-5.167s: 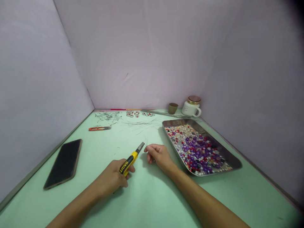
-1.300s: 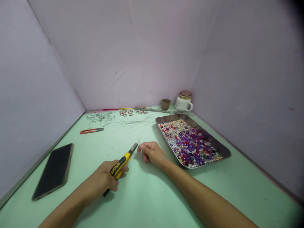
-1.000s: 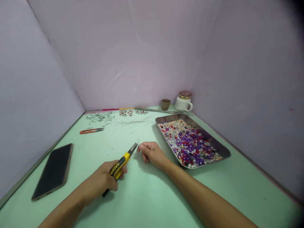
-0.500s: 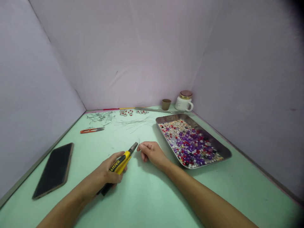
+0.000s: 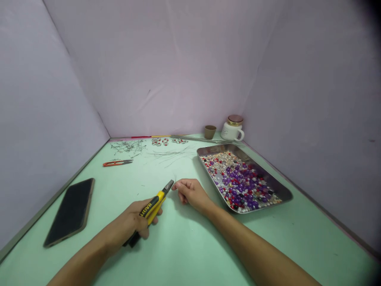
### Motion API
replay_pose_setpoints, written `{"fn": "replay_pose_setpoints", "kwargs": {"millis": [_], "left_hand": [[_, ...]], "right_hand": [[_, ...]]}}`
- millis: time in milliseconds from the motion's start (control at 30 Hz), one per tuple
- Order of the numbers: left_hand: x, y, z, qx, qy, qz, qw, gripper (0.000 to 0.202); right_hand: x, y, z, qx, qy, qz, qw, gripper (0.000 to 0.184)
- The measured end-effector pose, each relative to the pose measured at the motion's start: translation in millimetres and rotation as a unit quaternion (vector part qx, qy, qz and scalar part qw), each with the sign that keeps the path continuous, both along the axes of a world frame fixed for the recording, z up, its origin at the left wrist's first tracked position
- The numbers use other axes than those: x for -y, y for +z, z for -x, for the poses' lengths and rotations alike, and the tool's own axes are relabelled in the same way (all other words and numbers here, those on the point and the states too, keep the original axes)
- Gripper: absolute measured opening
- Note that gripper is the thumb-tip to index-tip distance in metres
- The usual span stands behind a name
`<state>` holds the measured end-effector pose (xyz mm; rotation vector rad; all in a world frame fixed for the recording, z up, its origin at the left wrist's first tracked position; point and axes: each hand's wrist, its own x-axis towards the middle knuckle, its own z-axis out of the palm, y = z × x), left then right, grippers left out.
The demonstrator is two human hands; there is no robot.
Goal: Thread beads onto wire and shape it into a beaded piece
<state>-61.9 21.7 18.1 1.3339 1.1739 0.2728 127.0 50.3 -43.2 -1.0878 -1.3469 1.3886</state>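
Gripping the yellow-handled pliers (image 5: 151,205) in a closed fist, the left hand (image 5: 133,223) rests nearest on the green table (image 5: 190,254), with the tool's grey nose pointing up and away toward the other hand. Just beyond it the right hand (image 5: 191,193) lies on the tabletop with its fingers curled in, thumb and forefinger pinching a hair-thin wire (image 5: 175,178) that sticks up a little above the fingertips. The plier nose sits just beside that pinch; whether it touches the wire I cannot tell.

Off to the left a dark phone (image 5: 70,211) lies flat near the table's edge. To the right of the hands stands a metal tray (image 5: 286,194) holding a spread of purple, red and pearly beads (image 5: 238,180). Farther back on the left are orange snips (image 5: 118,163), then a scatter of wire offcuts (image 5: 128,146) and a few small beaded pieces (image 5: 164,141) by the back wall. In the far corner a small brown cup (image 5: 210,132) stands next to a white lidded mug (image 5: 233,130).
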Motion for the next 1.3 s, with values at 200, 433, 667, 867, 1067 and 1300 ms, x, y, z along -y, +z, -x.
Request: {"fn": "replay_pose_setpoints", "kwargs": {"millis": [200, 433, 667, 867, 1067, 1300], "left_hand": [[2.7, 7.2, -2.5, 0.004, 0.020, 0.032, 0.999, 0.040], [1.5, 4.5, -1.9, 0.002, 0.011, 0.009, 1.000, 0.042], [1.8, 7.1, -2.2, -0.002, -0.002, 0.002, 1.000, 0.042], [1.6, 3.4, -1.4, -0.004, -0.010, -0.005, 1.000, 0.037], [2.4, 0.9, -3.1, -0.030, -0.025, -0.065, 0.997, 0.032], [6.5, 6.9, -8.8, -0.057, -0.034, -0.104, 0.992, 0.027]], "right_hand": [[0.5, 0.7, -0.5, 0.001, -0.015, 0.012, 1.000, 0.023], [-0.4, 1.3, -1.1, 0.005, -0.012, 0.014, 1.000, 0.023], [-0.7, 0.1, -1.4, 0.000, -0.003, 0.011, 1.000, 0.023], [-0.5, 0.3, -1.5, -0.002, -0.002, 0.009, 1.000, 0.022], [0.1, 1.5, -0.8, 0.011, 0.003, 0.008, 1.000, 0.023], [0.4, 1.2, -2.3, 0.017, 0.018, 0.004, 1.000, 0.024]]}}
